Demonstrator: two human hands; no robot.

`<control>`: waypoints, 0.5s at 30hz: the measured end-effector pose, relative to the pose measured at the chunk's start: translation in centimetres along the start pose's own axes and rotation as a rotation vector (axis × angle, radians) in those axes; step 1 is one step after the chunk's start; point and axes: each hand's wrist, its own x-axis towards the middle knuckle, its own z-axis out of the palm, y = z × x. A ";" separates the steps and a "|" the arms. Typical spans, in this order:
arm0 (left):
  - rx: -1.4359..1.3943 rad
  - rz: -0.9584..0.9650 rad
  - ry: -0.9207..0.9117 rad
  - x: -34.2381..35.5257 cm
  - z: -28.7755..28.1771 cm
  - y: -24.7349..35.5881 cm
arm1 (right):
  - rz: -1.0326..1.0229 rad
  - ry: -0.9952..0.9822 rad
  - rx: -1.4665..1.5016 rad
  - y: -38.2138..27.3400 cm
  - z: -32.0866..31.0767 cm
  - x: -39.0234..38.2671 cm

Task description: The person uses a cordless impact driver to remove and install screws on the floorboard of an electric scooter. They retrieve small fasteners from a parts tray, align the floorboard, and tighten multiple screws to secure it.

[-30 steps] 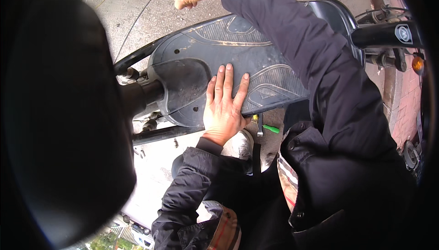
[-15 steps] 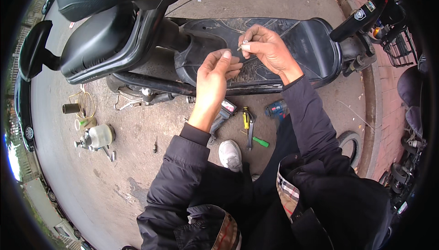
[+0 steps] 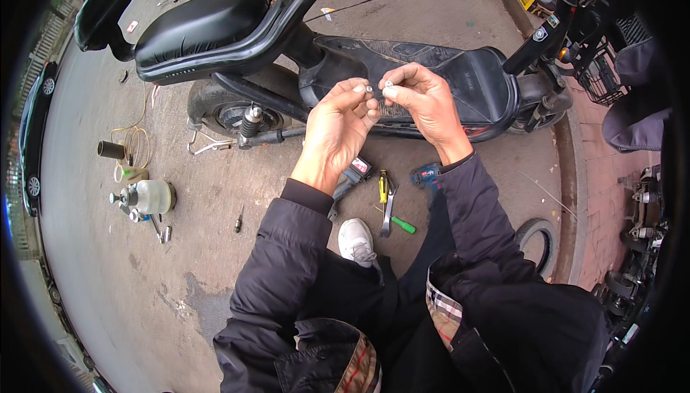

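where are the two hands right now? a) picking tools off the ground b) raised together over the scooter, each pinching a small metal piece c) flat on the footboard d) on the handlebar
b: the left hand and right hand are raised over the scooter, fingertips close together, each pinching a small metal piece; the tools lie untouched on the ground.

We note a black seat (image 3: 205, 25) and a black footboard (image 3: 438, 69) on the scooter. Our sleeves (image 3: 280, 263) are black, with a plaid lining (image 3: 442, 314) in tan, red and white. On the grey pavement (image 3: 108, 285) lie a white shoe (image 3: 357, 240), a green-handled screwdriver (image 3: 402, 225), a yellow-handled tool (image 3: 384, 186) and a blue drill (image 3: 425, 175).
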 end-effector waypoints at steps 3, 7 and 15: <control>-0.047 -0.047 0.020 -0.1 0.5 0.1 | 0.008 0.058 0.032 0.2 -0.6 -1.0; -0.101 -0.070 -0.030 -0.2 0.9 0.0 | 0.010 0.117 0.093 0.9 -1.1 -1.8; -0.100 -0.023 -0.035 0.5 0.1 0.1 | 0.086 0.117 0.128 2.2 -1.1 -1.6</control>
